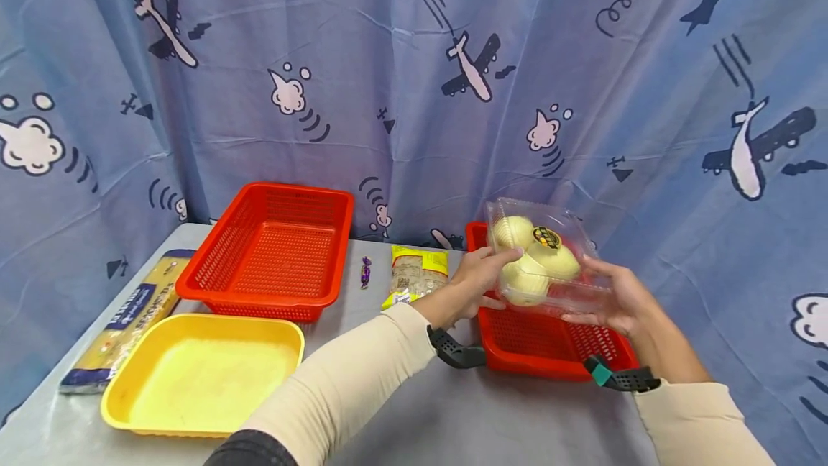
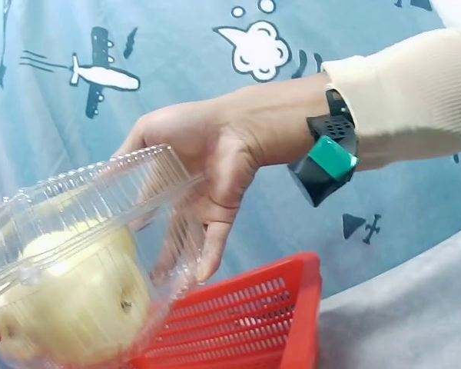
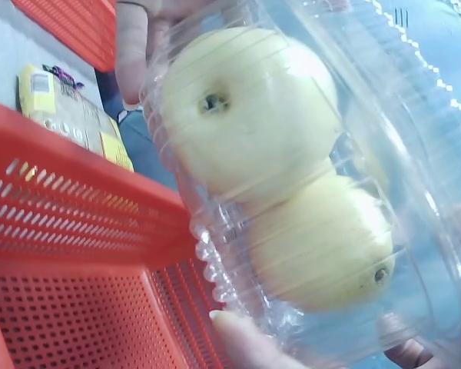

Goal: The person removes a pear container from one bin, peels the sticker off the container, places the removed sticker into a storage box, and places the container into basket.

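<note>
Both hands hold a clear plastic clamshell box tilted above the right red basket. Inside it lie three pale yellow pears, and a round dark label sits on the lid. My left hand grips the box's left side, thumb over the top and fingers lower down. At the opposite end, my right hand grips the box's edge. In the left wrist view the right hand shows behind the ribbed plastic. The right wrist view shows two pears close up through the plastic.
Left of the right basket lies a yellow-and-clear food packet, with a purple wrapped candy beside it. Another red basket, a yellow tray and a long yellow-and-blue package are at the left. A patterned curtain hangs behind the table.
</note>
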`<state>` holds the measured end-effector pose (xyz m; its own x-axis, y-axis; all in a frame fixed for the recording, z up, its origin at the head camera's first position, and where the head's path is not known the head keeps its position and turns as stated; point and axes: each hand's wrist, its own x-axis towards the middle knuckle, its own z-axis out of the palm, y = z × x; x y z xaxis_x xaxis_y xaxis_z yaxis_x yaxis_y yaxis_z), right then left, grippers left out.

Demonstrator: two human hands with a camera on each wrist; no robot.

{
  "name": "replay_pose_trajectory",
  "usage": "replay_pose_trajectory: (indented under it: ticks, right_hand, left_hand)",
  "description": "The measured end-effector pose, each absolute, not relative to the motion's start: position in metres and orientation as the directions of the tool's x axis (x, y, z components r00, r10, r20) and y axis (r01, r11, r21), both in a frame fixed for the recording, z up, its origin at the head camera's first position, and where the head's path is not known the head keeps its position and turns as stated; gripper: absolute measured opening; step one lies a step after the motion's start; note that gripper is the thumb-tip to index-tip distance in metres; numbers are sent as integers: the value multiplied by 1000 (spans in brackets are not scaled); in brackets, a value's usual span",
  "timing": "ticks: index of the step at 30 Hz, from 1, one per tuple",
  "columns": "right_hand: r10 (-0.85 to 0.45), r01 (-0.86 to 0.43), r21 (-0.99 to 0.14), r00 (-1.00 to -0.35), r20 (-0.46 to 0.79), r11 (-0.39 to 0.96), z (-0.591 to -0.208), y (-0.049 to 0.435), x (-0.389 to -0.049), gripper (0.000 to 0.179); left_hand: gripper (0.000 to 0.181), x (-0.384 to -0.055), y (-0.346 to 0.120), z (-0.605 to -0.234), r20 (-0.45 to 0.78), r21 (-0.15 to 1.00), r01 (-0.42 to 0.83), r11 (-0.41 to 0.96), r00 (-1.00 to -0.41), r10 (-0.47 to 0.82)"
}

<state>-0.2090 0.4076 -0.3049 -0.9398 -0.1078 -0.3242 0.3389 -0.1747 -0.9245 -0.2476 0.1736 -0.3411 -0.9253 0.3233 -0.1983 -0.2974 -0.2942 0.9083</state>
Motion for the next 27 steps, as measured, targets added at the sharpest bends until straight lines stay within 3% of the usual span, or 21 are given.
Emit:
replay_pose_trajectory:
  ticks: [10, 27]
  right_hand:
    - [-142, 308, -942, -947, -289, -134, -288, 378, -206, 33]
    - [-148, 251, -961, -961, -233, -117, -273, 335, -184, 32]
  left_hand:
    - [39, -248, 142, -319, -197, 912, -303, -276, -914, 354]
    - [42, -222, 91, -289, -162, 937, -262, -230, -912, 376]
